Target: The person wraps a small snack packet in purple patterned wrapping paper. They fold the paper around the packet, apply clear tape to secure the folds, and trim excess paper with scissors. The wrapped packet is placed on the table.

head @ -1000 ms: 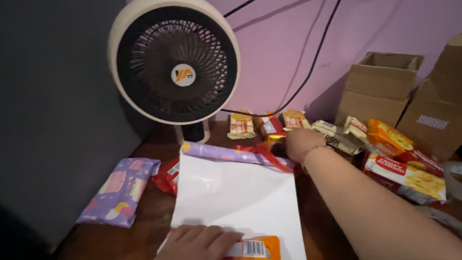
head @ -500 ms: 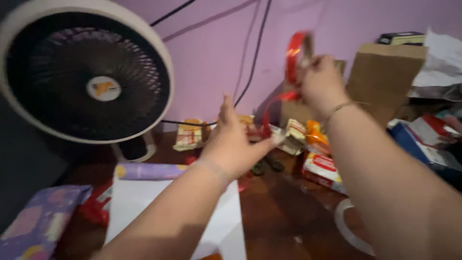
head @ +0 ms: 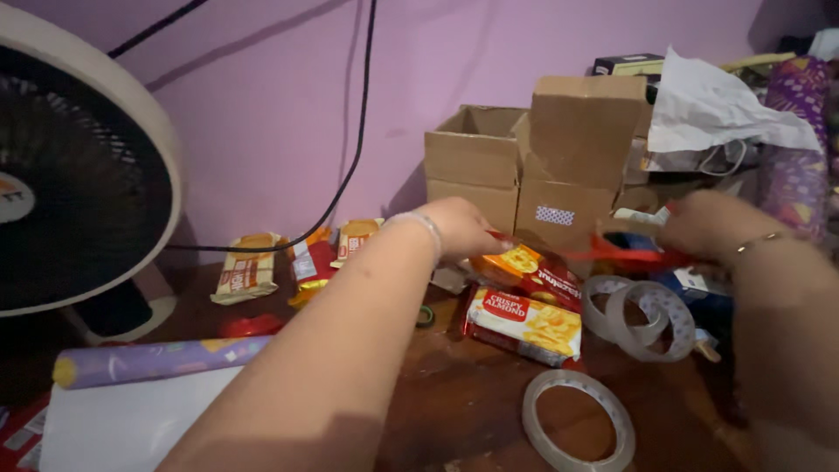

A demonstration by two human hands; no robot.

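both hands clenched on red ribbon (head: 625,253): left hand (head: 459,227) pinches one end, right hand (head: 708,229) the other, stretched taut above snack packs (head: 524,319) and tape rolls (head: 642,319).

Red ribbon (head: 629,253), purple patterned wrapping-paper roll (head: 157,360), pink wall (head: 524,52), brown cardboard boxes (head: 559,149).

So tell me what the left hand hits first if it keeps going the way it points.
Probably the cardboard boxes against the wall: the left hand, holding red ribbon, points up and right toward them. Depth is unclear.
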